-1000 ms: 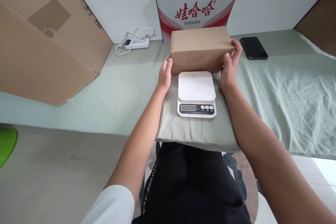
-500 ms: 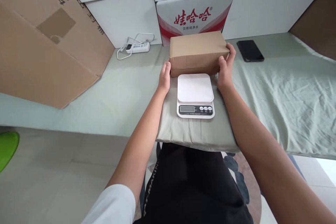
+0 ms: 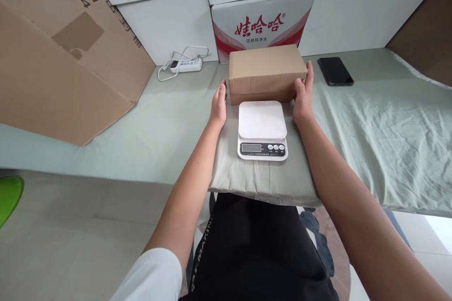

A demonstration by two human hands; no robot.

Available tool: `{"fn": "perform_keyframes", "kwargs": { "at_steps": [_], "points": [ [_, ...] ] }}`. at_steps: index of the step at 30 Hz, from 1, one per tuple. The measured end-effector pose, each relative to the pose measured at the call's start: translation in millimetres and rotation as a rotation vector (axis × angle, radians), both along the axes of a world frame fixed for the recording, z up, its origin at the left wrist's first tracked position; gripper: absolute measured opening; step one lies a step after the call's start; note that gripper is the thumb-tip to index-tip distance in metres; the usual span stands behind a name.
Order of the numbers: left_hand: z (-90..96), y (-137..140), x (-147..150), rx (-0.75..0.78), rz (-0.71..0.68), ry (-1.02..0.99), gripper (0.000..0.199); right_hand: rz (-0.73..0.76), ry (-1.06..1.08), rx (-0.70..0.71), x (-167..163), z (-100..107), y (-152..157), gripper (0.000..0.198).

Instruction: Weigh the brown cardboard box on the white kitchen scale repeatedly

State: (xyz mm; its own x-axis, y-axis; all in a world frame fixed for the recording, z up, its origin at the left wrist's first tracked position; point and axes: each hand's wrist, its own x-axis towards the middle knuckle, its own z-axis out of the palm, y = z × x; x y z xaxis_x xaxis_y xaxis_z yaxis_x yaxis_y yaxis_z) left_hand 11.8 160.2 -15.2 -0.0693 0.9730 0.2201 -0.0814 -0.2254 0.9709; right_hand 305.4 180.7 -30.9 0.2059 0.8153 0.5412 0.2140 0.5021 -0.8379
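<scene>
A closed brown cardboard box [image 3: 266, 75] sits on the cloth-covered table behind a white kitchen scale [image 3: 262, 120]. My left hand [image 3: 219, 103] is just off the box's left end, open, its fingers stretched upward and a narrow gap between it and the cardboard. At the right end, my right hand [image 3: 302, 96] has its thumb by the front corner and its fingers straightened along the side. That hand looks open; whether it still touches the cardboard is hard to tell. The scale's platform is bare and its display looks blank.
Behind the box stands a white carton with red lettering [image 3: 259, 23], among other white boxes. A black phone [image 3: 335, 71] lies to the right. To the left are a white power strip with a cord [image 3: 187, 65] and a large brown carton [image 3: 70, 80].
My left hand has come away from the box's left end, and my right fingers have straightened from their curl round the right corner. The box and scale stay in place.
</scene>
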Motion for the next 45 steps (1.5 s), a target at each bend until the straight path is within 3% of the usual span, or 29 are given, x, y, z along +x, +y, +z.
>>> {"fn": "perform_keyframes", "kwargs": {
  "at_steps": [3,10,14,18,20,24,27,33,42,45],
  "points": [
    [3.0,-3.8,2.6,0.010,-0.057,0.055,0.095,0.007,0.036,-0.072,-3.1,3.5,-5.1,0.096],
    [-0.9,0.6,5.9,0.049,-0.100,0.074,0.100,-0.002,-0.002,-0.053,-4.0,0.4,-3.0,0.096],
    [8.3,-0.5,5.4,0.124,-0.091,0.057,0.101,0.006,-0.042,0.041,-10.4,19.5,-11.8,0.108],
    [32.1,-37.4,0.3,0.247,-0.099,0.081,0.095,0.011,-0.109,0.190,-12.1,59.0,-56.1,0.103],
    [39.6,-68.2,-4.2,0.271,-0.119,0.071,0.090,0.068,-0.110,0.293,-8.4,67.1,-86.5,0.096],
    [34.6,-123.9,-12.1,0.227,-0.143,0.058,0.089,0.070,-0.151,0.190,0.9,45.5,-133.0,0.103],
    [24.3,-144.0,-13.3,0.177,-0.130,0.046,0.090,0.041,-0.136,0.141,2.3,23.8,-147.3,0.106],
    [19.5,-149.5,-12.4,0.149,-0.121,0.055,0.088,-0.065,-0.130,0.132,-3.7,25.2,-155.5,0.097],
    [13.8,-148.3,-15.5,0.197,-0.121,0.093,0.085,-0.031,-0.128,0.105,2.2,23.1,-150.0,0.102],
    [13.1,-146.3,-16.7,0.200,-0.065,0.083,0.090,-0.002,-0.112,0.118,5.5,19.5,-149.4,0.103]
  ]
}}
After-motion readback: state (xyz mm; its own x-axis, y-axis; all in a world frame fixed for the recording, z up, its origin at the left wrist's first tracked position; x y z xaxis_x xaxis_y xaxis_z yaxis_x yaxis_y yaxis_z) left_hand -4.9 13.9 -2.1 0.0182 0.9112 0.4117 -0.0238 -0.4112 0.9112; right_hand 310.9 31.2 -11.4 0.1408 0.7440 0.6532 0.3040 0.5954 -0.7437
